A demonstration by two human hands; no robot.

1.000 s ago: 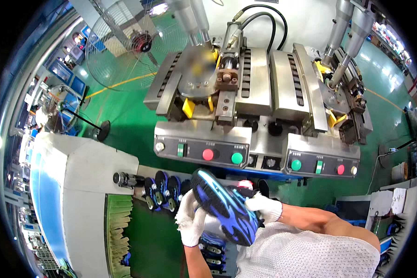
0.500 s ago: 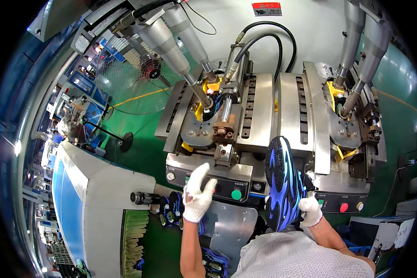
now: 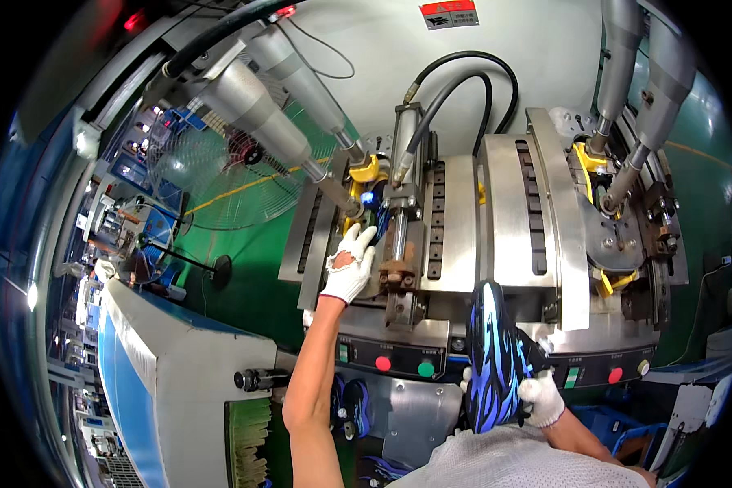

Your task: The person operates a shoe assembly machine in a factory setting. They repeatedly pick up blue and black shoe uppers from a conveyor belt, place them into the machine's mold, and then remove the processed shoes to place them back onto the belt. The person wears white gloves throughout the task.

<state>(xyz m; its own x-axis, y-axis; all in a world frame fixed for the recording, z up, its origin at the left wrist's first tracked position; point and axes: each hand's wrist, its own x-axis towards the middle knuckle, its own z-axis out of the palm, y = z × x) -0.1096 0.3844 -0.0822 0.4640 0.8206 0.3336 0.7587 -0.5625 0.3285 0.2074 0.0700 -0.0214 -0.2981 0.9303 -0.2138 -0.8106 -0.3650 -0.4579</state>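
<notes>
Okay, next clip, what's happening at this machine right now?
A person in white gloves stands at a steel press machine. The left hand reaches into the left station, touching a blue shoe seated there beside the yellow clamp. The right hand holds a second blue and black shoe, sole outward, in front of the control panel with its red and green buttons. More shoes sit below the panel.

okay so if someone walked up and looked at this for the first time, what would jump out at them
Probably the blue and black flame-patterned shoe, held sole-outward in the gloved right hand just above the control panel's red and green buttons. Next, the gloved left hand reaching up into the steel press at centre, at another blue shoe seated there, below big grey cylinders.
</notes>
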